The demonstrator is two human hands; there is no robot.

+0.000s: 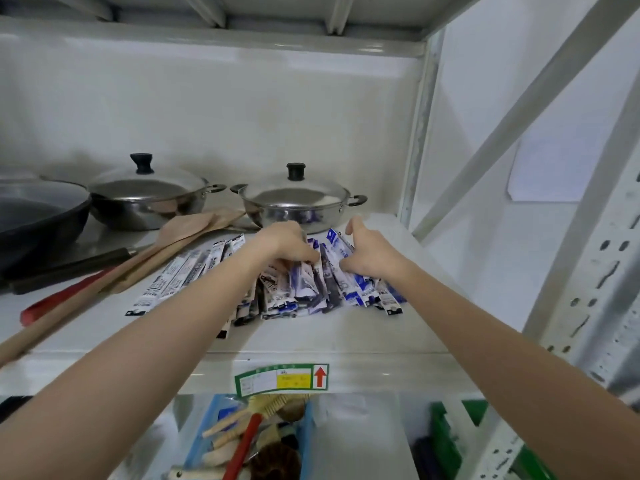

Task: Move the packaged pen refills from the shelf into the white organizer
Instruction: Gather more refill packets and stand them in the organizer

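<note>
White metal shelf (pixel 346 334) w/ pots behind. Left hand (pixel 287 245) and right hand (pixel 369 254) pinch into the refill packs (pixel 304 289) between them. Barely started: pile's all there, organizer not in sight.

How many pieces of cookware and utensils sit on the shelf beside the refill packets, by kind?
Lidded steel pots: 2
Dark pan: 1
Wooden spatulas: 2
Red-handled utensil: 1
Total: 6
The refill packets overlap in a pile under both hands, left hand and right hand, so they cannot be counted.
</note>
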